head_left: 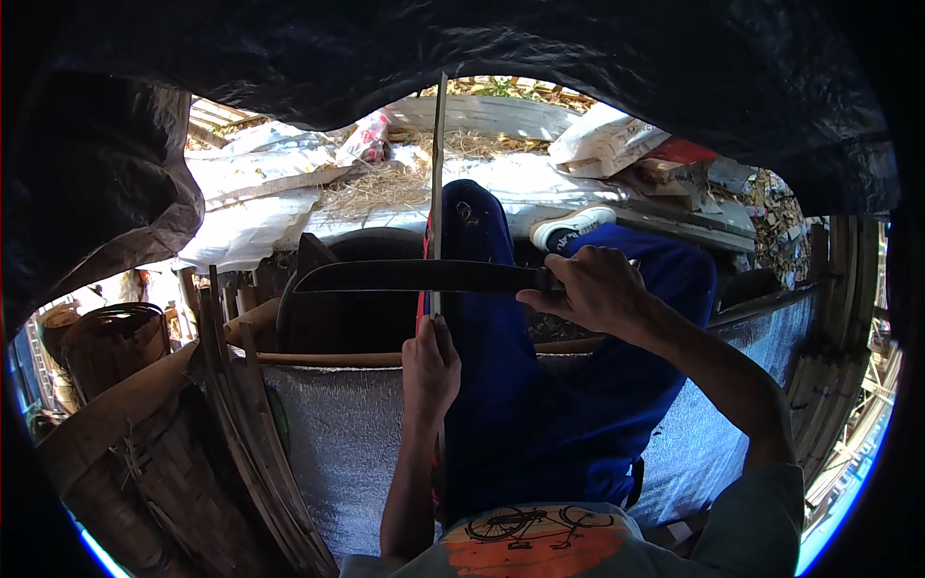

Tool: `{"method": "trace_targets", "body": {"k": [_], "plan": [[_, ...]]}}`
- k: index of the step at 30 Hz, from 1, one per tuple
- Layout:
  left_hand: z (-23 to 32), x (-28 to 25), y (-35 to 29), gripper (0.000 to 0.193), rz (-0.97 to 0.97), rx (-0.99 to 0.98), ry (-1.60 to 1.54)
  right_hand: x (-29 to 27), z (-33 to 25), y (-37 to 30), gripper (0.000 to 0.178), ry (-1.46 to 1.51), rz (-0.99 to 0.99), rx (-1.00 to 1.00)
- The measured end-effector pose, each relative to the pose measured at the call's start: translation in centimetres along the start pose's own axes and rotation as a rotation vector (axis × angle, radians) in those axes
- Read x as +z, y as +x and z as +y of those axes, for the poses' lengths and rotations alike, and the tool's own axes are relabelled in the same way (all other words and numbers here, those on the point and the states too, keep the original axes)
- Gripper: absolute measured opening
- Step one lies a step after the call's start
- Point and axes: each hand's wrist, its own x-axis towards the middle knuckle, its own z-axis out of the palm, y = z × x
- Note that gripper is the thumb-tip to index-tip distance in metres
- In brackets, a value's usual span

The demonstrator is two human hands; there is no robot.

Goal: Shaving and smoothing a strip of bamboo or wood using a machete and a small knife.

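Note:
My left hand [431,371] is closed around a long, thin strip [438,173], likely bamboo, that points away from me past my knee. My right hand [599,291] grips the handle of a machete [385,276], its dark blade lying crosswise to the left. The blade crosses the strip just beyond my left fingers; whether its edge cuts into the strip, I cannot tell. Beneath both is my leg in blue trousers [482,366], with something red and blue partly hidden behind the strip.
Silver foil sheeting [328,414] covers the seat under me. Upright split strips [226,405] and a woven basket [116,337] stand at the left; more strips [829,376] are stacked at the right. Dark plastic sheeting [578,48] hangs overhead. White sacks [607,140] and straw lie ahead.

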Motion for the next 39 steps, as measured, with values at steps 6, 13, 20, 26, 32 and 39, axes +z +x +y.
{"method": "trace_targets", "body": {"k": [6, 13, 20, 26, 32, 39], "plan": [[0.4, 0.0, -0.8, 0.024, -0.020, 0.022, 0.043, 0.1, 1.5, 0.9, 0.068, -0.032, 0.002, 0.007], [0.0, 0.3, -0.9, 0.022, 0.019, 0.083, 0.040, -1.4, 1.8, 1.1, 0.068, -0.070, 0.001, 0.015], [0.8, 0.3, -0.6, 0.023, -0.020, 0.057, 0.033, 0.4, 4.0, 1.9, 0.066, -0.004, 0.037, 0.005], [0.5, 0.1, -0.5, 0.023, -0.007, 0.013, 0.007, -0.8, 0.0, -0.4, 0.064, -0.052, 0.009, -0.054], [0.1, 1.0, -0.6, 0.025, 0.026, 0.138, 0.010, 0.4, 3.4, 2.6, 0.064, -0.064, 0.183, 0.023], [0.3, 0.0, -0.1, 0.028, 0.010, -0.002, -0.019, -0.6, 0.4, -0.7, 0.068, -0.016, 0.039, -0.037]]}}
